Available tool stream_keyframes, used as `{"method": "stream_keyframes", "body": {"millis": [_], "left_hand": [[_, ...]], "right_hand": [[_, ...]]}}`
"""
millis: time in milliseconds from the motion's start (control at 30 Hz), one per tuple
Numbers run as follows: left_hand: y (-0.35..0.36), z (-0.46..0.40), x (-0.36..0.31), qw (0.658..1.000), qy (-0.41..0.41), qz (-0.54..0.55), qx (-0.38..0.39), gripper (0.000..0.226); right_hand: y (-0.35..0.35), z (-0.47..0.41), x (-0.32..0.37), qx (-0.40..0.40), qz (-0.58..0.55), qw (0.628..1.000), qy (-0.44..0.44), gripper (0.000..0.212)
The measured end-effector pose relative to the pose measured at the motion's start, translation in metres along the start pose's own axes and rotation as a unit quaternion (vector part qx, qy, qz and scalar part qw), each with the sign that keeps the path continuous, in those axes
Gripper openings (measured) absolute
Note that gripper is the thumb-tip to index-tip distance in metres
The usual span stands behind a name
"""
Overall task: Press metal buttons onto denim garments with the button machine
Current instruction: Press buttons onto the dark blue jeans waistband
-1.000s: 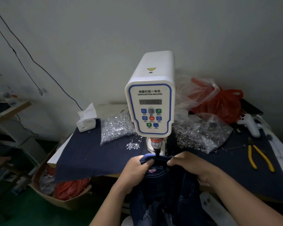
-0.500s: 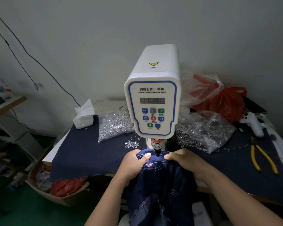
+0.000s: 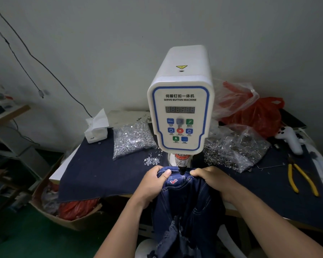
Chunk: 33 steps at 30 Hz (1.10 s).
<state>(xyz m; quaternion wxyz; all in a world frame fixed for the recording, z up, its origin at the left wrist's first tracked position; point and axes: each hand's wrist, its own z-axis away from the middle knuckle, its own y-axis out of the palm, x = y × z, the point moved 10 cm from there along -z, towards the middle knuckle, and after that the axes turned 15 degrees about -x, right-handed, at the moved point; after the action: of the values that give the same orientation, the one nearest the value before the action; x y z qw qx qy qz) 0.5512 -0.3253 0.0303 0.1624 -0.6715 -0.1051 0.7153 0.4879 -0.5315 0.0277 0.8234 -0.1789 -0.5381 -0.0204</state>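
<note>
Head view, centre frame: left hand (image 3: pixel 153 180) and right hand (image 3: pixel 211 177) each pinch the stitched waistband of dark denim jeans (image 3: pixel 185 200) under the glossy white, rounded button machine (image 3: pixel 181 112), its black punch tip touching the cloth between them.

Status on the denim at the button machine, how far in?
Done: denim garment is loaded, its waistband under the punch of the button machine. In hand: left hand and right hand grip the waistband either side of the punch. Left: no pressed button is visible at the punch; bags of metal buttons remain full.
</note>
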Motion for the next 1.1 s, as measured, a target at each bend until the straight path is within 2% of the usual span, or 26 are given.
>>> {"method": "stream_keyframes", "body": {"millis": [200, 367, 533, 700, 800, 1100], "left_hand": [[0.0033, 0.0089, 0.0058, 0.991, -0.04, 0.099, 0.078, 0.05], [-0.0022, 0.0086, 0.0077, 0.993, -0.023, 0.099, 0.067, 0.04], [-0.0013, 0.0099, 0.008, 0.992, -0.034, 0.095, 0.072, 0.041], [0.0026, 0.0102, 0.0089, 0.991, -0.046, 0.096, 0.083, 0.045], [0.0029, 0.01, 0.0099, 0.989, -0.056, 0.103, 0.087, 0.047], [0.0022, 0.0094, 0.0089, 0.992, -0.054, 0.086, 0.07, 0.027]], "right_hand": [[0.0012, 0.0008, -0.0009, 0.007, -0.007, 1.0, 0.007, 0.038], [0.0058, 0.0001, -0.0035, 0.025, -0.009, 1.0, -0.006, 0.047], [0.0069, -0.0017, -0.0054, 0.033, -0.021, 0.999, -0.01, 0.055], [0.008, -0.0012, -0.0077, 0.045, -0.031, 0.998, -0.009, 0.053], [0.007, -0.0014, -0.0078, 0.039, -0.028, 0.999, -0.011, 0.058], [0.0038, -0.0017, -0.0086, 0.024, -0.028, 0.999, -0.008, 0.05]]}}
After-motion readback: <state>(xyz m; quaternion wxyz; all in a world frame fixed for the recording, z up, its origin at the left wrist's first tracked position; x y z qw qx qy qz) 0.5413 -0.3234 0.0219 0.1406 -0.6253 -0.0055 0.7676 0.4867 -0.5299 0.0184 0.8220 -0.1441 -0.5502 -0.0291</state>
